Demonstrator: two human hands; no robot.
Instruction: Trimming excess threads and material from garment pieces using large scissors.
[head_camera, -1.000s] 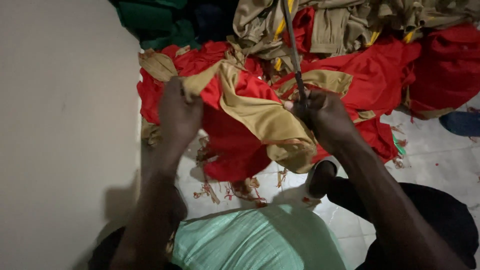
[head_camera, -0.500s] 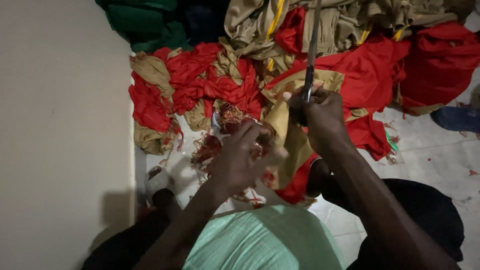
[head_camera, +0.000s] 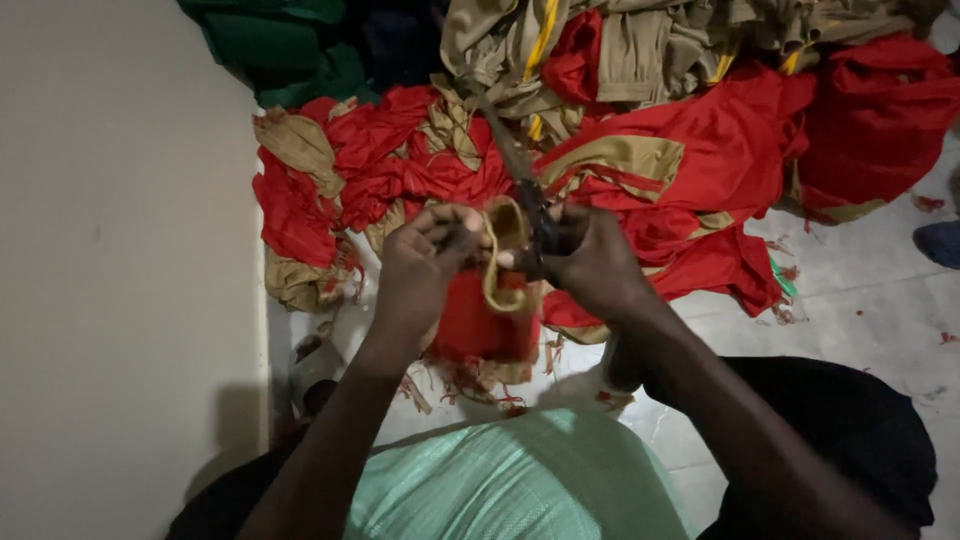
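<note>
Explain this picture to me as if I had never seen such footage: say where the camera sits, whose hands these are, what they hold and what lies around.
The single view comes from a camera worn on the person's head, looking down. No machine here: two bare hands. The left hand pinches a red and tan cloth piece. The right hand grips dark scissors, blades pointing away. Beyond lies a heap of red and tan garments on the pale tiled floor, with green cloth farther back. A mint-green sack lies on the lap.

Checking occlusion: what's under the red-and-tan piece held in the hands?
Below the red-and-tan piece show thread scraps on white floor tiles; the floor directly beneath it is covered.
</note>
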